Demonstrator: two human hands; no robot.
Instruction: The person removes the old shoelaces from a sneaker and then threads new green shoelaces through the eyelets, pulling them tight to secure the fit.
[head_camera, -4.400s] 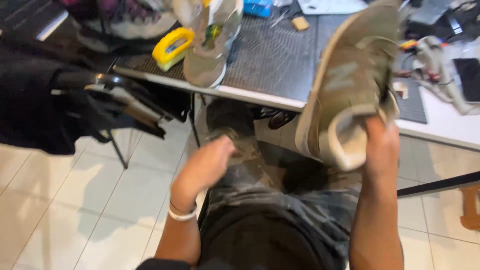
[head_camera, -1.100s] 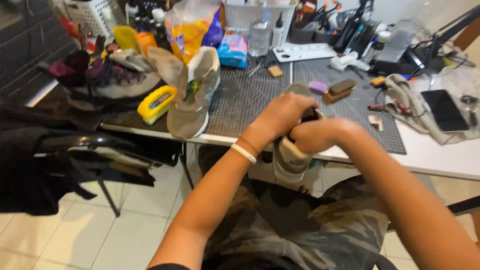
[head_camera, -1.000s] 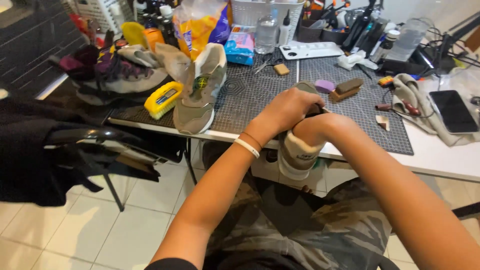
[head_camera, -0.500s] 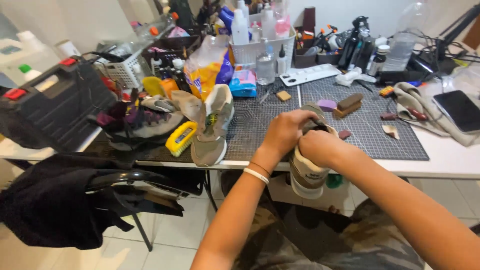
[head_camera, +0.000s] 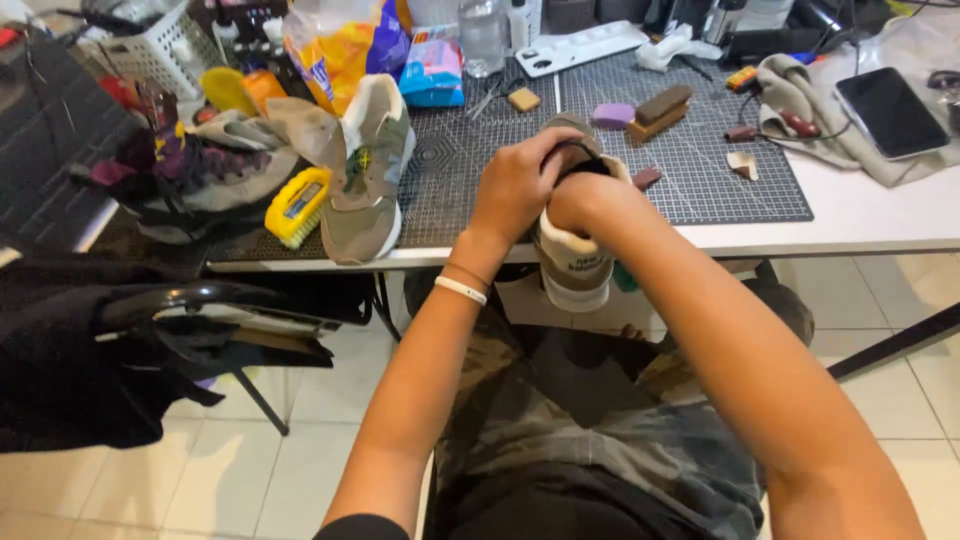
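Note:
I hold a tan and cream sneaker (head_camera: 574, 262) over my lap, in front of the table edge, with its heel toward me. My left hand (head_camera: 518, 183) grips the shoe's collar from the left. My right hand (head_camera: 583, 197) is pushed into the shoe's opening, with the fingers hidden inside. The matching sneaker (head_camera: 368, 168) lies on the grey cutting mat (head_camera: 700, 170) to the left, next to a yellow brush (head_camera: 298, 206).
The white table (head_camera: 880, 215) holds a phone (head_camera: 890, 112) on a cloth, a wooden brush (head_camera: 662, 108), a purple eraser block (head_camera: 612, 115), bottles, bags and a white basket (head_camera: 150, 55). A dark chair with black fabric (head_camera: 110, 340) stands at my left on the tiled floor.
Earlier my right hand held the shoe up by its heel and my left hand rested on my lap. Now both hands are on the shoe, with the right one inside it.

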